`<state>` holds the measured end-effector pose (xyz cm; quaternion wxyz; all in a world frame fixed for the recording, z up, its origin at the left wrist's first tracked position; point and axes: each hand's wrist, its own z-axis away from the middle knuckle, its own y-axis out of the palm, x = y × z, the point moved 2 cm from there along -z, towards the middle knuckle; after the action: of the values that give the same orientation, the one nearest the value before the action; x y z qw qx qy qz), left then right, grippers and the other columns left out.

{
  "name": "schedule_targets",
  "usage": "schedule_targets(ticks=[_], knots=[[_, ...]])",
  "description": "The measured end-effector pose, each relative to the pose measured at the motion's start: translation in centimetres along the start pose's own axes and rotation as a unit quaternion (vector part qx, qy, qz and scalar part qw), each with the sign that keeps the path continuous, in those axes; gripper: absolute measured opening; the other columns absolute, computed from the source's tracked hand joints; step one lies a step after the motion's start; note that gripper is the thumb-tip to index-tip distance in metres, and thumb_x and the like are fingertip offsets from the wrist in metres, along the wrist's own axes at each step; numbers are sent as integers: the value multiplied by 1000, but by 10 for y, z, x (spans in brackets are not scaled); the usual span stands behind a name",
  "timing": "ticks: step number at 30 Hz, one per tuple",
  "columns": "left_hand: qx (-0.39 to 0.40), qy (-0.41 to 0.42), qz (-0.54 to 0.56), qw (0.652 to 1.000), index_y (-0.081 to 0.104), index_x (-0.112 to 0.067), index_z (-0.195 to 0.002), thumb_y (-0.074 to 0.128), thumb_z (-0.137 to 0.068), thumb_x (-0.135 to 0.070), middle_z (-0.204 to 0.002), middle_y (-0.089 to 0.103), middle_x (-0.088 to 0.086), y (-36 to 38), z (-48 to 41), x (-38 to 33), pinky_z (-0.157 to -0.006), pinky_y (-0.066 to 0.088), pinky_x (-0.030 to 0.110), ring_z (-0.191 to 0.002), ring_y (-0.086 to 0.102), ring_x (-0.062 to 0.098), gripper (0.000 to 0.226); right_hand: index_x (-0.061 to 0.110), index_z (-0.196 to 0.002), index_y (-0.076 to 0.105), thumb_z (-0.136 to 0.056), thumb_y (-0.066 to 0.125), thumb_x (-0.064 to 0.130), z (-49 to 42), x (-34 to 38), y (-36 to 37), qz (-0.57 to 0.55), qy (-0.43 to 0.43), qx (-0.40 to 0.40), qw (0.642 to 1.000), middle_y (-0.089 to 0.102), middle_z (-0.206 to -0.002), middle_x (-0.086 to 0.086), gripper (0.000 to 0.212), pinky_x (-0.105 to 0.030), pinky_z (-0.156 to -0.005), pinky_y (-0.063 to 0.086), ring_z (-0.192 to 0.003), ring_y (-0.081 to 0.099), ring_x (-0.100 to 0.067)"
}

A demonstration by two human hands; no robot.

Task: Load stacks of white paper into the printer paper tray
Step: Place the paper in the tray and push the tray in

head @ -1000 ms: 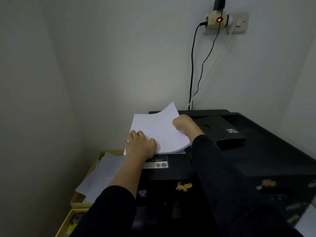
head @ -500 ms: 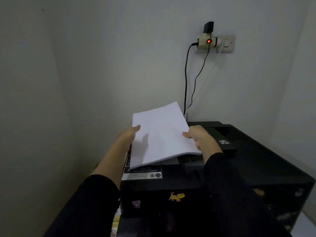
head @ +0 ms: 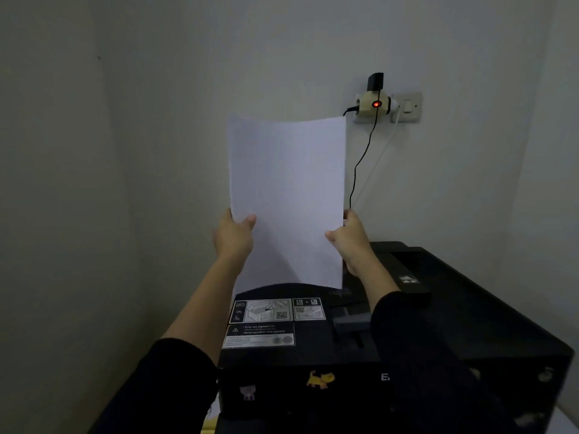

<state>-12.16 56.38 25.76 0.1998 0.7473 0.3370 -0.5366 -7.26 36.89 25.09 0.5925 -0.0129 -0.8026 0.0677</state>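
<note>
A stack of white paper (head: 286, 195) stands upright in the air above the left part of the black printer (head: 463, 311). My left hand (head: 234, 234) grips its left edge low down, thumb on the front. My right hand (head: 351, 238) grips the right edge at about the same height. The paper's bottom edge hangs just over the printer's top, near the instruction labels (head: 266, 322). The sheet hides the rear of the printer behind it, so the paper tray opening cannot be seen.
A wall socket with an adapter and red light (head: 376, 104) sits on the wall behind, with black and white cables (head: 360, 164) running down behind the printer. Walls close in at the left and back. Stickers (head: 320, 379) mark the printer's front.
Both hands lifted the stack off the printer top and turned it from lying flat to upright, higher in front of the wall. The view tilted upward.
</note>
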Motion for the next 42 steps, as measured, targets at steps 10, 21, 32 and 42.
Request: schedule_targets(ticks=[10,21,32,42], knots=[[52,-30,15,998,44,0,-125,49,-97,-20,-125,55,12,-2,32,42,-103,41,41,-121,52,27,35,7,-146,22,-100,41,17,25,-27,29,37,5,16,999,39,-147,-12,50,-30,-104,33,-131,42,-25],[-29,30,-37,998,42,0,-121,54,-95,-10,-99,58,10,-1,51,42,-76,46,33,-88,55,24,31,6,-136,42,-97,45,8,23,-39,24,32,3,-33,999,53,-134,-8,39,-25,-94,35,-123,50,-24],[0,-14,-170,985,35,6,-124,38,-98,3,-125,56,27,3,69,44,-76,38,31,-115,57,34,26,1,-126,54,-94,49,0,26,-45,23,9,19,-76,997,60,-127,-16,32,-27,-91,40,-117,55,-30],[-7,37,-153,988,42,0,-124,53,-94,-12,-119,59,22,8,92,5,-86,51,43,-104,59,36,34,-1,-107,61,-88,50,-3,44,-18,-26,30,-7,-132,991,61,-97,-9,23,-28,-74,44,-86,55,-22]])
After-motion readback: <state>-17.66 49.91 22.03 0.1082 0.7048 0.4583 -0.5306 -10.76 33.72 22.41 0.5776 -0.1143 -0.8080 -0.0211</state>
